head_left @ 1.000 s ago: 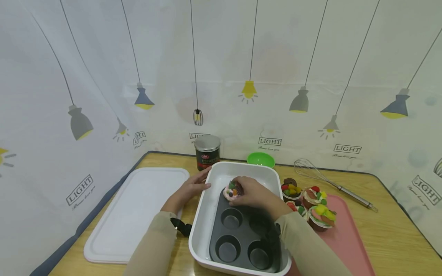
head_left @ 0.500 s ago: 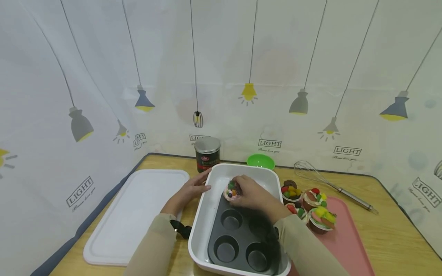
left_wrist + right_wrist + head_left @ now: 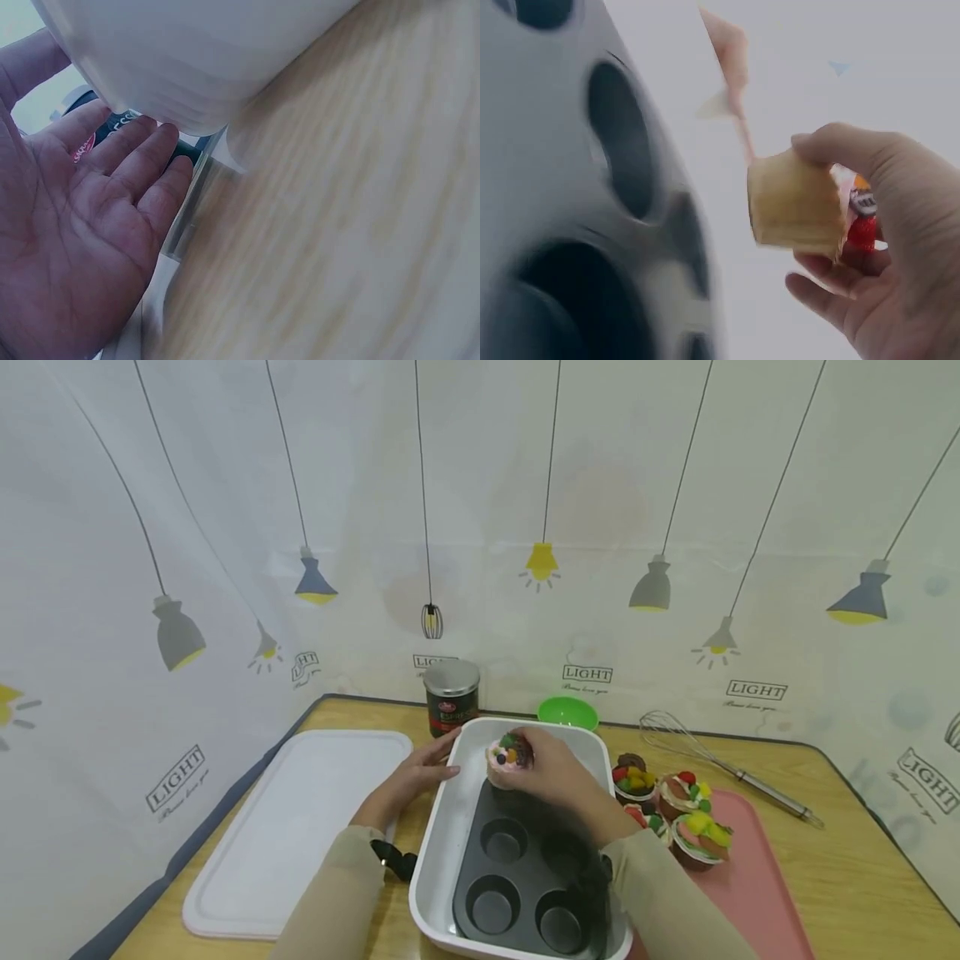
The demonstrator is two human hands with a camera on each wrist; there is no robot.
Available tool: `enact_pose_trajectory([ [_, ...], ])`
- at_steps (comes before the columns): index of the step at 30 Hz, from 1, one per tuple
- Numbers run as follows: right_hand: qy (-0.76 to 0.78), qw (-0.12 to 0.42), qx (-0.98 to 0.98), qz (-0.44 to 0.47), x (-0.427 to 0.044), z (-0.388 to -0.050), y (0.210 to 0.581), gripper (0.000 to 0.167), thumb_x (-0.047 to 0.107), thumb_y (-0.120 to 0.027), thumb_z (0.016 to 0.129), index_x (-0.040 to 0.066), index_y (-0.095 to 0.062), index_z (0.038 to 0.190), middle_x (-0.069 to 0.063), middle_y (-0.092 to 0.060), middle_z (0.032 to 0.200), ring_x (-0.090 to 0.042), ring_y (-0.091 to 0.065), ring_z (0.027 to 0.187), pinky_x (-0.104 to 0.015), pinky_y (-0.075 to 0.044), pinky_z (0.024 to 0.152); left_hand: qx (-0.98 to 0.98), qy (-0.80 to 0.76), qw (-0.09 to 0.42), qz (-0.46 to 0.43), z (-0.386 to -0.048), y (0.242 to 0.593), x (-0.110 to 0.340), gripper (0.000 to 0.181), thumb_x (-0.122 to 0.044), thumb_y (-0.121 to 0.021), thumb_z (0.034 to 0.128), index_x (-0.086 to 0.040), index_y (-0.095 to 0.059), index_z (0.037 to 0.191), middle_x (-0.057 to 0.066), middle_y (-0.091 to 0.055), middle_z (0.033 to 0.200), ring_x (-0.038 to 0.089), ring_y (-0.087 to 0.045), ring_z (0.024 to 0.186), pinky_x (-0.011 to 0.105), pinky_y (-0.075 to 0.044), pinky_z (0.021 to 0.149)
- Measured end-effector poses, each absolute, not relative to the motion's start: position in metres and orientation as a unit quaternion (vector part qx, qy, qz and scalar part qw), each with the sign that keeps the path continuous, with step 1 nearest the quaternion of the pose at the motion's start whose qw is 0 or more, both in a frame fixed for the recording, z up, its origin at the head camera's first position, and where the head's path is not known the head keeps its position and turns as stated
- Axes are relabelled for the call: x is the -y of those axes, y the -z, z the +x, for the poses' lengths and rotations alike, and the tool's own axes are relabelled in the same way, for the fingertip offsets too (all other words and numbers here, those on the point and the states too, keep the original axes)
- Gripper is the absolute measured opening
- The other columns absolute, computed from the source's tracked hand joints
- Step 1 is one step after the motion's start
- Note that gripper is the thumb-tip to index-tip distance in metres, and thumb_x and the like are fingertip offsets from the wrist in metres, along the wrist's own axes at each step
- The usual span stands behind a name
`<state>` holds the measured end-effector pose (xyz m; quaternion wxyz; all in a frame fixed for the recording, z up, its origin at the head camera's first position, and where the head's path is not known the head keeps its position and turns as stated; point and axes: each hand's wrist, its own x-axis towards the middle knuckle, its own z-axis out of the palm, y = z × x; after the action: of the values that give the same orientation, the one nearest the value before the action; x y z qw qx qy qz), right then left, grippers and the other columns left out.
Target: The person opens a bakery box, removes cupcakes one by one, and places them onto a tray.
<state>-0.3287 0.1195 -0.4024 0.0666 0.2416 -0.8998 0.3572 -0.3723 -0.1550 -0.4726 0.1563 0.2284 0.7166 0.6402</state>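
My right hand (image 3: 558, 772) pinches a cupcake (image 3: 507, 757) with pink cream and colourful fruit-like toppings just above the far end of the dark muffin tin (image 3: 462, 881). In the right wrist view the cupcake's pale ridged base (image 3: 791, 206) is clear of the tin (image 3: 525, 172). The tin sits inside a white deep tray (image 3: 435, 839); several of its cups show no cake, and my right wrist covers part of it. My left hand (image 3: 405, 781) rests at the tray's left rim, thumb over the edge, its fairly straight fingers touching the outer wall (image 3: 180, 67).
Several topped cupcakes (image 3: 693, 839) stand on a pink tray (image 3: 750, 868) to the right. Beyond it lies a whisk (image 3: 738, 772). A coffee tin (image 3: 452, 697) and green bowl (image 3: 567, 714) stand at the back. A white board (image 3: 292, 835) lies left.
My right hand has raised the cupcake up and out of the far left part of the muffin tin. My left hand has stayed at the white tray's rim.
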Motion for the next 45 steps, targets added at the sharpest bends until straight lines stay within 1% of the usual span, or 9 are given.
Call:
enact_pose_trajectory([
  [4,-0.379,0.098,0.886,0.248,-0.127,-0.31,0.371,0.072,0.042,-0.084,0.079,0.007,-0.057,0.136,-0.006,-0.063,0.118,-0.019,-0.06,0.099,-0.038,-0.055,0.084,-0.719,-0.637,0.157,0.23,-0.371,0.473,0.153,0.075,-0.014,-0.06,0.0957,-0.016,-0.023,0.162,0.015,-0.023,0.165,0.036,-0.025,0.149,0.054,-0.03,0.116],
  [7,-0.407,0.111,0.87,0.255,-0.138,-0.288,0.349,0.072,0.04,-0.086,0.078,0.011,-0.056,0.137,-0.004,-0.063,0.123,-0.02,-0.062,0.105,-0.04,-0.055,0.089,-0.719,-0.637,0.16,0.226,-0.369,0.471,0.151,0.076,-0.014,-0.06,0.0953,-0.016,-0.023,0.162,0.014,-0.022,0.165,0.035,-0.023,0.15,0.054,-0.029,0.116],
  [9,-0.424,0.115,0.86,0.259,-0.145,-0.277,0.339,0.072,0.038,-0.088,0.077,0.014,-0.056,0.137,-0.001,-0.062,0.124,-0.02,-0.062,0.108,-0.041,-0.055,0.091,-0.722,-0.637,0.162,0.218,-0.369,0.47,0.151,0.076,-0.015,-0.061,0.0954,-0.018,-0.023,0.162,0.012,-0.024,0.165,0.034,-0.024,0.15,0.053,-0.029,0.116],
  [12,-0.421,0.132,0.853,0.278,-0.154,-0.27,0.333,0.071,0.032,-0.089,0.077,0.014,-0.056,0.137,-0.001,-0.061,0.125,-0.019,-0.062,0.109,-0.04,-0.055,0.092,-0.727,-0.635,0.154,0.21,-0.37,0.465,0.152,0.076,-0.016,-0.062,0.0952,-0.021,-0.026,0.161,0.01,-0.027,0.164,0.032,-0.027,0.149,0.053,-0.03,0.116],
  [16,-0.394,0.146,0.855,0.304,-0.161,-0.271,0.333,0.071,0.025,-0.088,0.078,0.011,-0.053,0.138,-0.004,-0.059,0.128,-0.019,-0.06,0.112,-0.038,-0.054,0.095,-0.728,-0.635,0.148,0.21,-0.37,0.463,0.153,0.075,-0.016,-0.062,0.0953,-0.022,-0.026,0.161,0.01,-0.029,0.163,0.032,-0.031,0.147,0.053,-0.032,0.115],
  [21,-0.388,0.141,0.855,0.315,-0.165,-0.27,0.334,0.072,0.028,-0.088,0.078,0.011,-0.052,0.138,-0.004,-0.058,0.13,-0.02,-0.06,0.113,-0.041,-0.054,0.096,-0.725,-0.637,0.157,0.207,-0.371,0.465,0.154,0.075,-0.016,-0.062,0.0957,-0.023,-0.026,0.161,0.01,-0.028,0.163,0.031,-0.031,0.147,0.051,-0.032,0.115],
  [29,-0.401,0.143,0.851,0.307,-0.171,-0.264,0.333,0.072,0.037,-0.088,0.078,0.015,-0.054,0.138,0.003,-0.06,0.124,-0.015,-0.061,0.108,-0.041,-0.054,0.094,-0.729,-0.637,0.159,0.195,-0.371,0.472,0.156,0.074,-0.017,-0.063,0.0958,-0.025,-0.028,0.16,0.007,-0.03,0.163,0.029,-0.031,0.147,0.05,-0.032,0.116],
  [38,-0.382,0.136,0.862,0.304,-0.187,-0.259,0.341,0.075,0.035,-0.087,0.079,0.011,-0.052,0.14,-0.003,-0.06,0.128,-0.021,-0.062,0.112,-0.043,-0.054,0.094,-0.725,-0.637,0.162,0.204,-0.369,0.474,0.156,0.075,-0.017,-0.062,0.0961,-0.022,-0.026,0.161,0.011,-0.027,0.164,0.032,-0.031,0.147,0.051,-0.033,0.115],
  [45,-0.352,0.129,0.883,0.281,-0.211,-0.251,0.349,0.078,0.039,-0.087,0.078,0.011,-0.052,0.142,-0.004,-0.061,0.126,-0.019,-0.063,0.103,-0.037,-0.056,0.077,-0.729,-0.635,0.157,0.202,-0.368,0.473,0.156,0.073,-0.018,-0.063,0.0963,-0.026,-0.028,0.16,0.007,-0.03,0.163,0.029,-0.032,0.147,0.051,-0.034,0.114],
])
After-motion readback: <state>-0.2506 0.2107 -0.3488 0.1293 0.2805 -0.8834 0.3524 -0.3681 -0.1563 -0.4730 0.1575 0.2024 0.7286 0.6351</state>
